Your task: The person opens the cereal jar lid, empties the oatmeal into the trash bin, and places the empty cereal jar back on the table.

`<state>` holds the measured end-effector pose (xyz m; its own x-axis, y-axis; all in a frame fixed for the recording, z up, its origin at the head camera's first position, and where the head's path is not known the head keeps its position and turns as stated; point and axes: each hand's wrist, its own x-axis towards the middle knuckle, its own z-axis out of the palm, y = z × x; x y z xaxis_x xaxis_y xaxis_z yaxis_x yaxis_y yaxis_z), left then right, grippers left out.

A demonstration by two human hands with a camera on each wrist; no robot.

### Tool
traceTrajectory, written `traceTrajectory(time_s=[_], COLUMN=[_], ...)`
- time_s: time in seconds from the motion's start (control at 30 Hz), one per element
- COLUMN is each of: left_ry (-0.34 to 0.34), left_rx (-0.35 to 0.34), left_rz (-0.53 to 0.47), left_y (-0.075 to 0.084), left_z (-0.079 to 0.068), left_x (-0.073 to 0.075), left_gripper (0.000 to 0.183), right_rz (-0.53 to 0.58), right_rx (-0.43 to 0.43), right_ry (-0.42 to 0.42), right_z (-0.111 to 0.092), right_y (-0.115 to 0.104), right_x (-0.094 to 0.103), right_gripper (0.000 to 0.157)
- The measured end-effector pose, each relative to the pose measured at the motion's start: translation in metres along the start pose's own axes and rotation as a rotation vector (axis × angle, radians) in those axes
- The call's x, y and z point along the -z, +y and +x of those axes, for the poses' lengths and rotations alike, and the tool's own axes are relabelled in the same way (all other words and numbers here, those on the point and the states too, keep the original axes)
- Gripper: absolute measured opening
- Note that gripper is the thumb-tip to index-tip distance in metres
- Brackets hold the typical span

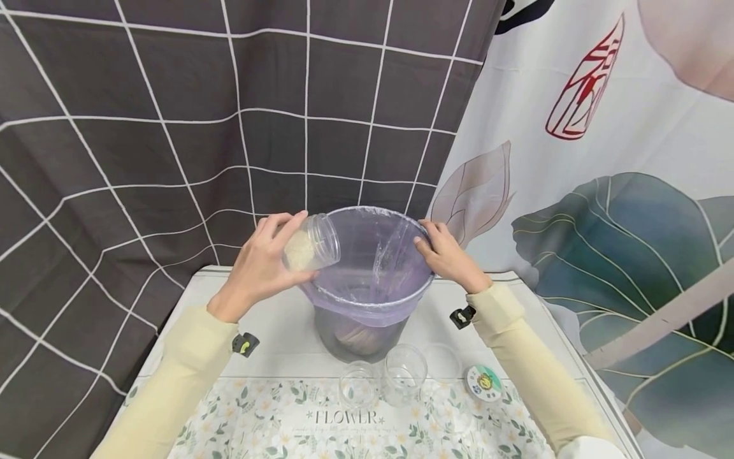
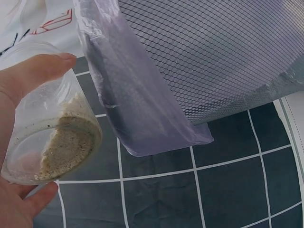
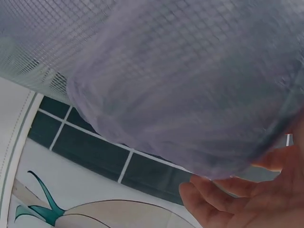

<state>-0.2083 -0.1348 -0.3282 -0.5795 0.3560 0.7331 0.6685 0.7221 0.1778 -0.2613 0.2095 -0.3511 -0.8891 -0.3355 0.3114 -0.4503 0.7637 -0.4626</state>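
My left hand (image 1: 260, 261) grips a clear plastic jar (image 1: 327, 240) tipped sideways, its mouth toward the bin's left rim. Pale, grainy stuff (image 2: 69, 147) lies along the lower side and base of the jar. A mesh trash bin (image 1: 358, 335) stands upright, lined with a translucent purple bag (image 1: 367, 312) folded over its rim. My right hand (image 1: 450, 255) holds the bin's right rim, thumb on the inner side and fingers over the outside. Part of that hand is out of frame in the right wrist view.
In front of the bin stand two clear containers, a shorter one (image 1: 358, 386) and a taller one (image 1: 404, 376). A clear round lid (image 1: 443, 362) and a green-and-white printed lid (image 1: 483, 383) lie to their right. A flower-print mat (image 1: 258, 414) covers the table's front; dark checked cloth (image 1: 275, 146) hangs behind.
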Motion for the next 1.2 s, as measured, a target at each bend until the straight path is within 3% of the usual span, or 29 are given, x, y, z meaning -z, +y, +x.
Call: traceTrajectory(time_s=[0.27, 0.57, 0.93, 1.2], left_ry=[-0.033, -0.058, -0.086, -0.139], left_rx=[-0.043, -0.073, -0.063, -0.149], left_rz=[0.04, 0.078, 0.113, 0.181], left_y=[-0.002, -0.002, -0.002, 0.002], left_z=[0.0, 0.004, 0.007, 0.015], left_x=[-0.003, -0.004, -0.002, -0.001], left_gripper=[0.094, 0.094, 0.094, 0.093], right_rz=[-0.034, -0.043, -0.002, -0.003], right_rx=[0.001, -0.122, -0.216, -0.247], right_ry=[-0.004, -0.081, -0.119, -0.097], right_z=[0.002, 0.003, 0.007, 0.005], right_y=[-0.005, -0.008, -0.008, -0.009], right_x=[-0.007, -0.012, -0.016, -0.016], right_gripper=[0.053, 0.077, 0.082, 0.082])
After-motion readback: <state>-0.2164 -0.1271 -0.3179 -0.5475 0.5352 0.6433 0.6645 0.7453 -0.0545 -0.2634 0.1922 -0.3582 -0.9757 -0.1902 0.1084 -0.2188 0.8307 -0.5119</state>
